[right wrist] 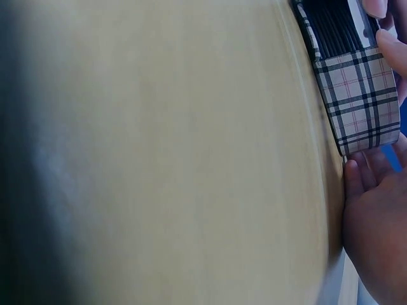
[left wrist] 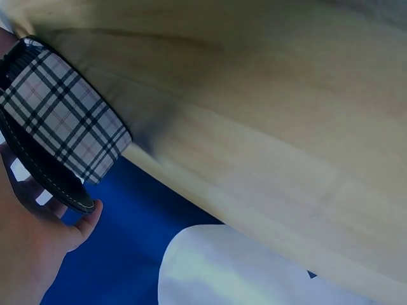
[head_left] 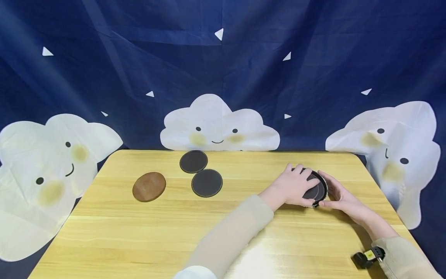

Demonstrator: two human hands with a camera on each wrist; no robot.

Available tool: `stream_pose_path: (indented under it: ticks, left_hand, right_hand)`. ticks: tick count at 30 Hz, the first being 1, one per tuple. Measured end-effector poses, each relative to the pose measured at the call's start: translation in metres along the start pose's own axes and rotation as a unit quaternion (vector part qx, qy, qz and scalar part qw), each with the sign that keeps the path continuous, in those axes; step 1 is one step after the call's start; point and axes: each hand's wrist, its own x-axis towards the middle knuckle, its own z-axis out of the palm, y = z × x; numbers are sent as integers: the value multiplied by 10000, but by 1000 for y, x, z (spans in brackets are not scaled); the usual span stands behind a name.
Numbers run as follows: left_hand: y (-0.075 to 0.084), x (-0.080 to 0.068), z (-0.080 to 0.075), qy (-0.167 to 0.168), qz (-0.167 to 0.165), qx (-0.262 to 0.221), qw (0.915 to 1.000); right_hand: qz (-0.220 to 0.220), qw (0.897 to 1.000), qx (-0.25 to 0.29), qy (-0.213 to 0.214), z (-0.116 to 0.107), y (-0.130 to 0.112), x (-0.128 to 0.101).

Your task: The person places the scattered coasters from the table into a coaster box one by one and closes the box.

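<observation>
— What are the hands doing?
— Both cup a plaid-sided holder (head_left: 316,190) of dark coasters on the table's (head_left: 139,232) right side. The left hand (head_left: 292,188) curls its fingers over the top; the right hand (head_left: 336,193) presses its fingers on the far-right side.
— Anything else?
— Two dark coasters (head_left: 206,182) and a brown coaster (head_left: 149,186) lie well apart, left.

Three flat coasters (head_left: 195,176) lie grouped at the far left of the surface (head_left: 139,240); wide bare wood separates them from the holder (head_left: 316,190), which both hands enclose on the right
</observation>
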Motion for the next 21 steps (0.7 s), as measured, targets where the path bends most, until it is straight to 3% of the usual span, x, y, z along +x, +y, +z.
stream_pose_path:
  ticks: [21]
  left_hand:
    - [7,11,0,-94,-213,-258,9994]
  right_hand:
    - [-159,9997,143,-69,-1,3,1]
